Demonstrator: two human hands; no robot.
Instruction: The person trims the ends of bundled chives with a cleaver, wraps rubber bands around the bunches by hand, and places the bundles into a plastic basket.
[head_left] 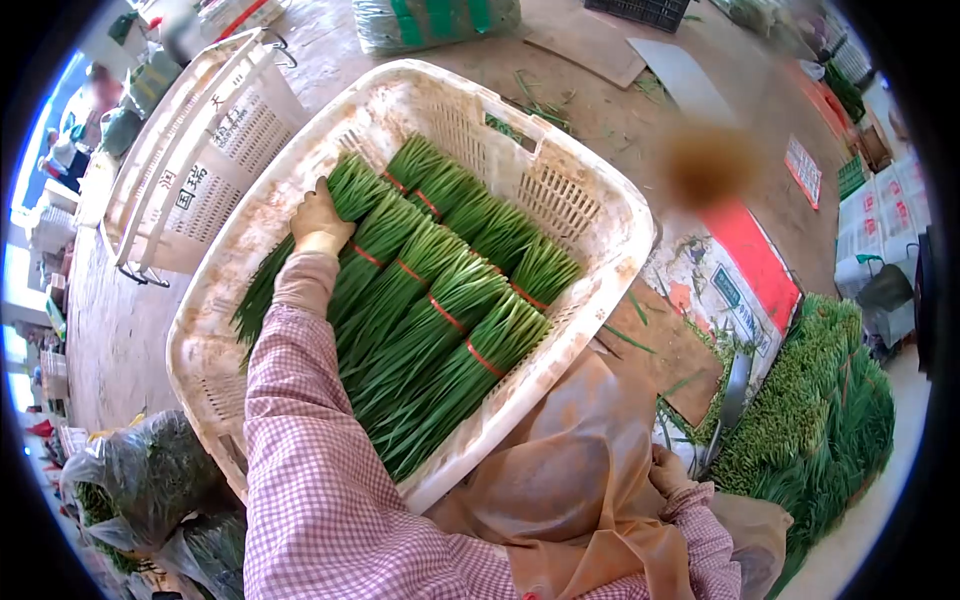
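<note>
Left of the middle, the left hand (pixel 319 220) holds a green bunch (pixel 357 189). Lower right, the right hand (pixel 671 471): can't tell.

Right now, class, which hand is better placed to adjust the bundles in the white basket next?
Probably the left hand: it touches a green bundle inside the white basket, while the right hand is outside it, near the metal blade.

Daylight glares through a bright, blue-edged opening (pixel 48 125) at 10 o'clock in a crowded workroom.
A broad, brown, scuffed work surface (pixel 112 345) spreads from 9 o'clock round past 12, with green scraps strewn near 12; a black crate (pixel 640 9) stands at 1, stacked white boxes (pixel 873 222) near 3, and pale floor (pixel 912 425) shows between 3 and 4.
</note>
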